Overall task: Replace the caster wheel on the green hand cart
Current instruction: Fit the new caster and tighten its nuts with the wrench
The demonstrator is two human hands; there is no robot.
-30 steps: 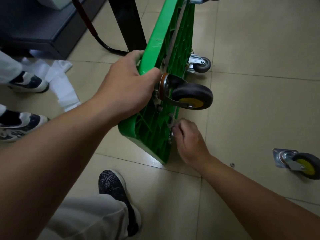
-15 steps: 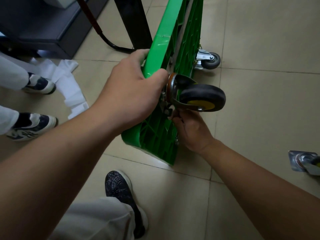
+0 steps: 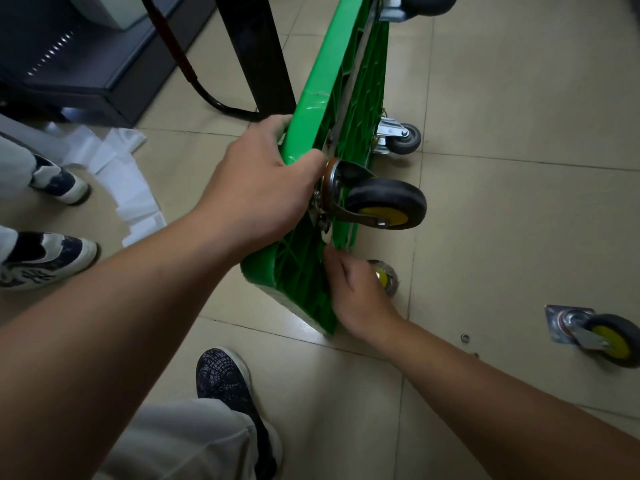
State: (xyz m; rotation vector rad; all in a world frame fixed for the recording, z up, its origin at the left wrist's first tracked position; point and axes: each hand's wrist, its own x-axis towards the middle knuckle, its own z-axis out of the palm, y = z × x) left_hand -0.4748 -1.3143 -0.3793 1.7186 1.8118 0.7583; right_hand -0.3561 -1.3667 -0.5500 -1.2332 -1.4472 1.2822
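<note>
Left hand (image 3: 256,188) grips upended green plastic cart (image 3: 329,81) beside black, yellow-hubbed caster (image 3: 386,202); right hand (image 3: 356,292) curled beneath, its hold indiscernible.

— What is the right grip (image 3: 353,289) pinching?
— Can't tell. Its fingertips are tucked against the underside of the green hand cart (image 3: 346,81), below the mounted caster wheel (image 3: 384,202).
— That round thing (image 3: 386,278) past its knuckles?
— Blurred and half covered. Some yellow shows, no more.
— The left grip (image 3: 256,188)?
— Its fingertips are hidden over the cart's far side.
— Those small bits (image 3: 464,338) on the floor (image 3: 519,98)?
— Too small: washer or nut. The loose caster (image 3: 602,337) is clipped by the right edge, the cart and its top wheel (image 3: 429,1) by the upper one.
</note>
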